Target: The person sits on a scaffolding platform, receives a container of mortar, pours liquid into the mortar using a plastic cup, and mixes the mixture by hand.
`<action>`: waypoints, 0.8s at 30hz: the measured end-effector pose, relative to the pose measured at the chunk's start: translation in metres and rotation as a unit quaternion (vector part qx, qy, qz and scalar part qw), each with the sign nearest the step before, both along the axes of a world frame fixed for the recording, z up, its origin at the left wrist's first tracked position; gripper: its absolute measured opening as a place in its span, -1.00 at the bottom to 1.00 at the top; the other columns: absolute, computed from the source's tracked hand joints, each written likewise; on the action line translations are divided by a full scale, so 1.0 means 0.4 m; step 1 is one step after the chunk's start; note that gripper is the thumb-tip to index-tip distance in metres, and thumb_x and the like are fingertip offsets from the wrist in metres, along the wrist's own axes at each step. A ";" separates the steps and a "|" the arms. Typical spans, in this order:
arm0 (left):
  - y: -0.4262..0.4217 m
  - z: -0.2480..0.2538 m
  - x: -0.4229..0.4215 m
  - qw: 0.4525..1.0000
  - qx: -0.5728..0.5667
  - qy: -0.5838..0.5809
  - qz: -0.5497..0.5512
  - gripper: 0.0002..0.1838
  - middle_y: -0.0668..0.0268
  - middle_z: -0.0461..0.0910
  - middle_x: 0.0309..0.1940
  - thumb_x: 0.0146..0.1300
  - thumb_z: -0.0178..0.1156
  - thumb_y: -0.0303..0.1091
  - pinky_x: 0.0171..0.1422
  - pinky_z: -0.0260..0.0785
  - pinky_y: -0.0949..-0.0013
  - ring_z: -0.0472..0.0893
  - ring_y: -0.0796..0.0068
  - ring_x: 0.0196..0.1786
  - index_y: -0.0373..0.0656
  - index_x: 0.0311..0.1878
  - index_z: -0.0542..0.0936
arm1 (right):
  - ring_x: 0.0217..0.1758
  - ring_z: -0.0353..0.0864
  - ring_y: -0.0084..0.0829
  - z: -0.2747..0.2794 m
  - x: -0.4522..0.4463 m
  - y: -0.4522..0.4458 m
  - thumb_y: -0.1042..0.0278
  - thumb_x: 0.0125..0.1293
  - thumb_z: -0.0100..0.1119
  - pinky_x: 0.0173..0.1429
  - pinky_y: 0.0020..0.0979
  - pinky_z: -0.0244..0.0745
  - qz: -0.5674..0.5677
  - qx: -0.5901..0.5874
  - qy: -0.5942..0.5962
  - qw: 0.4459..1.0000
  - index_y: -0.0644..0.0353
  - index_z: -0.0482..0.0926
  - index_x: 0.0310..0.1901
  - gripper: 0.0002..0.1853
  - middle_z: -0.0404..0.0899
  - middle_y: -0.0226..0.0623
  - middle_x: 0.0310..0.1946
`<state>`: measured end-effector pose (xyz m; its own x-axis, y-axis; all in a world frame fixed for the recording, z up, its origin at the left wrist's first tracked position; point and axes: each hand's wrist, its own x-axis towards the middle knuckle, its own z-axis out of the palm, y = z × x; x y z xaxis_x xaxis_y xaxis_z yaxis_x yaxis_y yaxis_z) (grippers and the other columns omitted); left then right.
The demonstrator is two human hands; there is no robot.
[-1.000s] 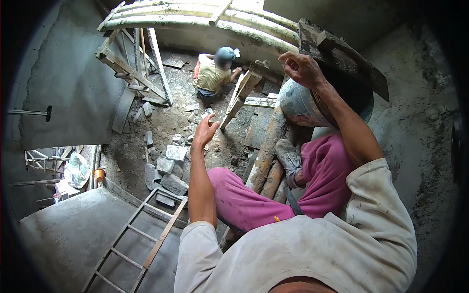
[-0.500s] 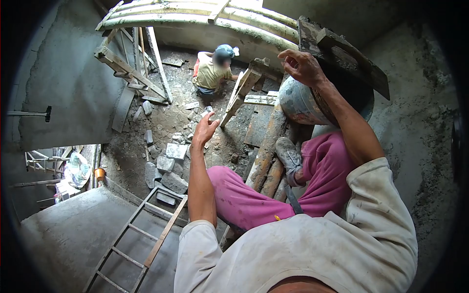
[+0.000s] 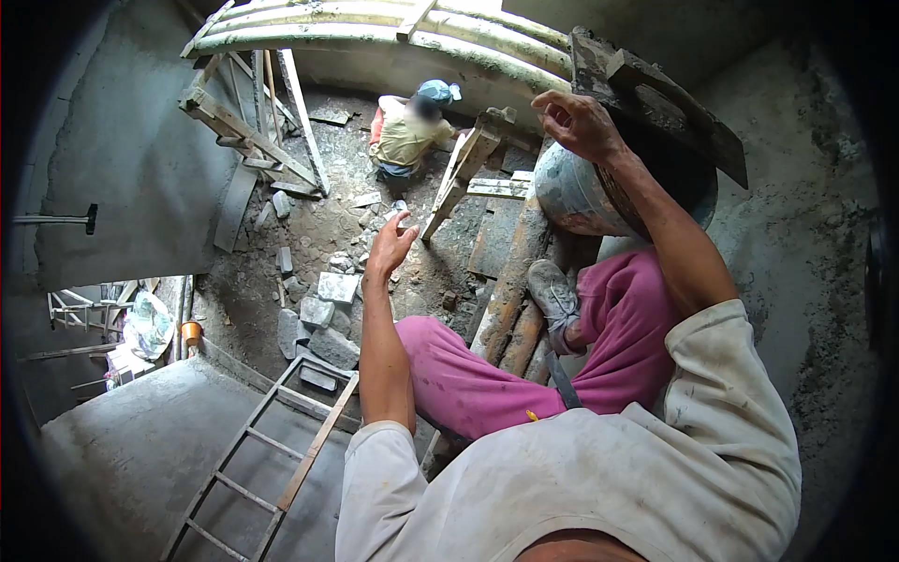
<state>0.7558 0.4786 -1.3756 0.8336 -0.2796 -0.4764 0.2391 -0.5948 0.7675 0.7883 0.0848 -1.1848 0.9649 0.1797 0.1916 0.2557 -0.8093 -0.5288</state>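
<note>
My left hand (image 3: 391, 245) is raised above my bent knee, over the rubble-strewn floor. Its thumb and fingers are apart, with nothing between them. In front of the tilted, mortar-stained bucket (image 3: 573, 194) hangs my right hand (image 3: 582, 129), its fingers loosely bent with a gap inside and no object visible there. Whether the wrist rests on the bucket cannot be made out. A dirty board with a wooden strip (image 3: 676, 117) lies above the bucket's mouth. I sit on round poles (image 3: 513, 290), one grey shoe (image 3: 554, 298) on them.
Below, a co-worker (image 3: 409, 131) crouches by a wall. A wooden trestle (image 3: 464, 173) stands between us. Concrete blocks (image 3: 337, 288) lie on the floor, and a ladder (image 3: 267, 459) leans at lower left. Long poles (image 3: 375, 42) cross the top. Timber props (image 3: 253, 140) stand left.
The co-worker has bent lower and leaned toward the wall and trestle. My hands have stayed almost where they were.
</note>
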 end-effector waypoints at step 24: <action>0.001 -0.008 0.002 0.999 -0.023 -0.021 -0.007 -0.39 0.18 0.69 -0.17 0.39 0.25 -0.21 -0.06 0.46 0.37 0.60 0.51 -0.17 -0.19 0.43 0.36 | -0.36 0.72 -0.46 0.004 -0.001 0.001 0.33 0.23 0.29 -0.17 -0.35 0.63 -0.001 0.000 -0.001 1.000 0.00 0.64 -0.02 -0.74 0.67 -0.36 -0.42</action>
<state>0.7567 0.4792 -1.3790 0.8490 -0.3117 -0.4266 0.1977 -0.5614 0.8036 0.7879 0.0853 -1.1831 0.9651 0.1772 0.1931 0.2544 -0.8102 -0.5280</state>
